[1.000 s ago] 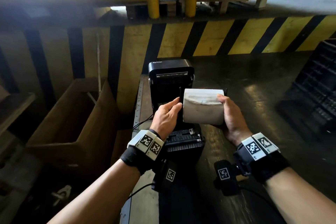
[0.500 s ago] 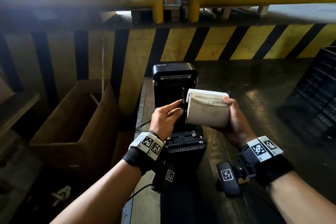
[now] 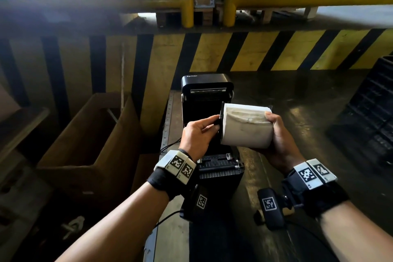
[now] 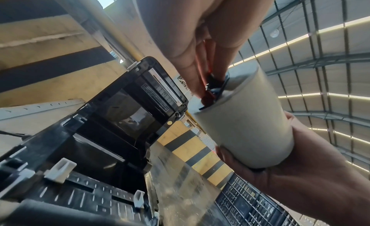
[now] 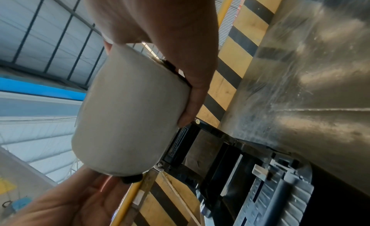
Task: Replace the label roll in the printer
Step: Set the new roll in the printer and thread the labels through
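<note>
A black label printer [image 3: 207, 91] stands on the metal table with its lid swung up and its bay [image 4: 112, 153] bare. Above the bay, a white label roll [image 3: 246, 127] lies on its side, and my right hand [image 3: 278, 140] grips its right end. My left hand [image 3: 200, 134] pinches the black spindle end [image 3: 220, 122] at the roll's left face. In the left wrist view the fingers [image 4: 192, 68] close on that black spindle piece [image 4: 214, 85]. The right wrist view shows the roll [image 5: 128, 115] over the open printer [image 5: 230, 150].
An open cardboard box [image 3: 89, 142] stands left of the table, below its edge. A yellow-and-black striped wall [image 3: 255, 51] rises behind the printer. A black plastic crate [image 3: 370, 117] sits at the right. Cables [image 3: 170, 147] run along the printer's left side.
The roll has risen slightly and tilted, its left end now higher. My left fingers have moved from the roll's side onto the black spindle end.
</note>
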Tool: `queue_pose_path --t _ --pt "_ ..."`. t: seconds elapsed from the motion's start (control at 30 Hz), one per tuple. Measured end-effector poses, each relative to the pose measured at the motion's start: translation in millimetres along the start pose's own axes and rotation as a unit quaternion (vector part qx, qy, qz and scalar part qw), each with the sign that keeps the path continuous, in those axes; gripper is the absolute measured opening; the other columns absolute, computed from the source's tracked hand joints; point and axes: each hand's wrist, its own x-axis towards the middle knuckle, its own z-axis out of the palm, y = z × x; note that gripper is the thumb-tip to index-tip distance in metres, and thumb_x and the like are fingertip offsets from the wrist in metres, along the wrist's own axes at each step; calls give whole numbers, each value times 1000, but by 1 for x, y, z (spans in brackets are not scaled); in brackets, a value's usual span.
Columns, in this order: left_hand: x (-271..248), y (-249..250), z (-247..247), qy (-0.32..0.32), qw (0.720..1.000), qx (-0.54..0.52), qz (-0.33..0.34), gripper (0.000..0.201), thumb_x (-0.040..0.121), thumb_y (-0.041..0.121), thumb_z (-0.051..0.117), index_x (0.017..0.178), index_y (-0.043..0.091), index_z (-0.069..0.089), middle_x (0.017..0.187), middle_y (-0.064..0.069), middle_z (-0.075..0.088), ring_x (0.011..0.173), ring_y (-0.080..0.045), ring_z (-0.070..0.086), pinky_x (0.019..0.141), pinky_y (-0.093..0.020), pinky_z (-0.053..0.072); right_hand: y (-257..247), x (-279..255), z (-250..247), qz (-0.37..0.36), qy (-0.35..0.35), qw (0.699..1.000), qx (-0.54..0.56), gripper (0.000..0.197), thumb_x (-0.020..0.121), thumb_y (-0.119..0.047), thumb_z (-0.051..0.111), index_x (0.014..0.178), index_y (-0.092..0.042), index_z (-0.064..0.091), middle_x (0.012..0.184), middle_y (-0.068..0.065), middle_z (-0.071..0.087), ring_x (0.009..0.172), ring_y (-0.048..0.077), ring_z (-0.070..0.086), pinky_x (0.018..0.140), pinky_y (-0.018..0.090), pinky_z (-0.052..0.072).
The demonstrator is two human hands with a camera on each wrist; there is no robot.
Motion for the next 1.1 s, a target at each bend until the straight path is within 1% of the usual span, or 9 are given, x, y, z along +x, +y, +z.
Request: queue_pose_path --t 0.1,0.23,0.3,0.37,0.5,0.73,0.93,1.03,1.1 --pt "-3 13 -1 -36 998 -51 -15 34 88 13 59 122 10 60 116 -14 67 106 -22 64 97 -40 52 -1 1 2 -12 14 1000 -14 60 71 -45 57 122 -13 58 123 17 63 102 25 59 77 38 50" --pt "0 30 -6 -66 991 -105 -52 39 93 28 53 120 2 61 101 -7 71 89 -14 69 77 -27 59 -2 4 7 -50 29 997 -53 58 65 -47 63 113 -13 63 123 21 62 102 28 61 82 42 48" --pt "4 32 -10 -66 994 -64 -53 41 86 39 61 110 8 68 104 -8 73 98 -19 70 90 -38 56 -2 4 15 -92 34 991 -90 46 63 -46 66 100 -19 67 110 12 68 97 22 62 84 39 48" --pt "8 28 -14 -63 996 -35 -52 32 83 32 67 105 11 70 108 -13 73 104 -29 68 97 -48 51 -1 6 22 -126 31 985 -116 38 69 -44 69 99 -22 66 106 7 66 96 17 60 87 36 47" --pt "17 19 -29 -63 996 -33 -60 37 82 23 68 115 8 65 110 -15 71 99 -26 68 92 -43 54 4 21 22 -71 14 985 -154 64 74 -67 54 120 -23 58 123 1 61 114 19 57 103 42 43" --pt "32 14 -50 -43 993 -73 -83 34 83 13 66 116 5 63 101 -10 72 86 -16 70 75 -24 59 21 50 26 -99 11 983 -156 24 76 -48 63 94 -31 63 110 11 66 104 27 61 101 54 44" --pt "43 -3 -62 -31 991 -64 -117 31 79 10 70 110 12 66 95 -6 75 87 -18 71 80 -26 59 29 72 25 -95 -4 984 -151 7 87 -22 62 89 -15 63 89 5 68 84 15 62 79 37 49" --pt "55 -19 -65 -20 991 -37 -130 60 69 17 79 124 7 57 105 -14 73 96 -24 70 92 -38 55 39 85 14 -83 -1 975 -204 3 87 -17 62 84 -15 63 75 -5 66 69 2 60 68 19 48" --pt "62 -30 -63 -13 992 0 -127 88 57 32 87 132 6 50 109 -15 72 98 -24 70 97 -41 51 47 96 5 -67 4 969 -240 14 84 -25 66 88 -11 67 84 5 70 80 14 64 76 30 52"
